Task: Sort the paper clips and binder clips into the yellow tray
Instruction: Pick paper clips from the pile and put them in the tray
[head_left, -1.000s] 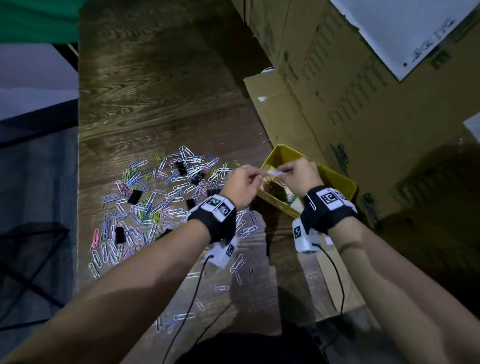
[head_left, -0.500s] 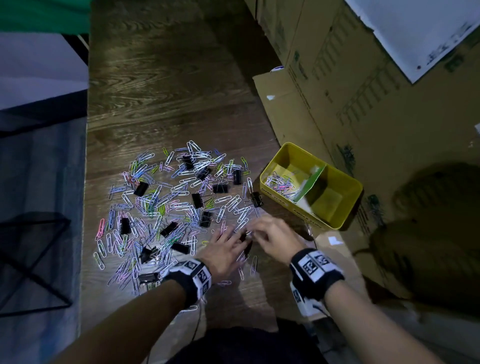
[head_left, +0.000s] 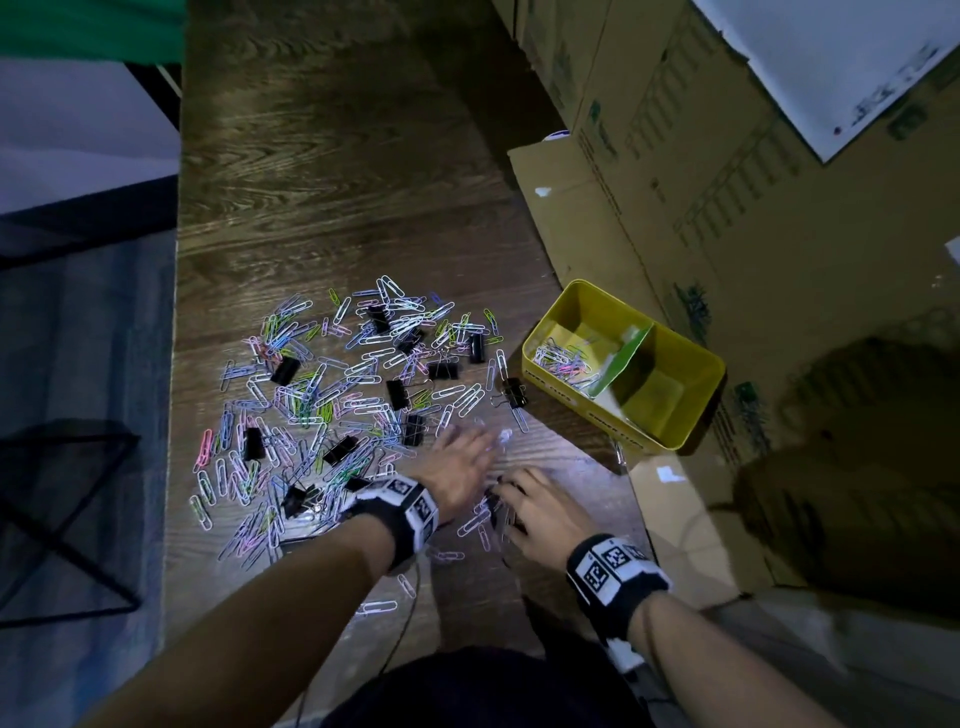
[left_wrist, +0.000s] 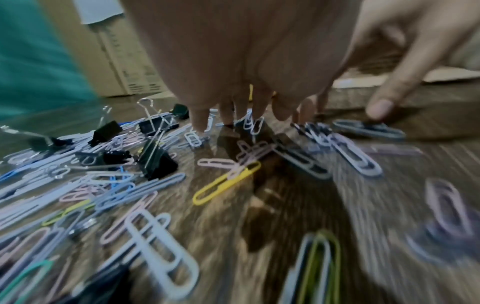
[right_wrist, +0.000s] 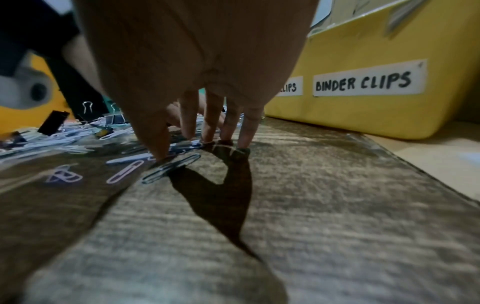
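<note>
Both hands are down at the near edge of the clip pile, lower centre of the head view. Left hand (head_left: 460, 470) lies palm-down with fingers spread and nearly straight, tips on the table (head_left: 332, 171) among paper clips (head_left: 363, 374); it holds nothing, and looks set to rake or corral loose clips. Right hand (head_left: 537, 512) has fingers arched, tips planted on the wood, thumb pressing a dark-blue clip (right_wrist: 170, 167). I judge it's pinning that clip to slide or pinch it up; no clip is lifted yet.

Tray (head_left: 691, 410) sits centre-right, just beside the pile, against the cardboard boxes (head_left: 727, 182), so each carry is short. A green divider (head_left: 621, 358) splits it: the left half holds a small heap of paper clips, the right half, labelled BINDER CLIPS in the right-wrist view, looks empty. Binder clips (head_left: 397, 394) lie scattered through the pile. Most of the sorting remains.
</note>
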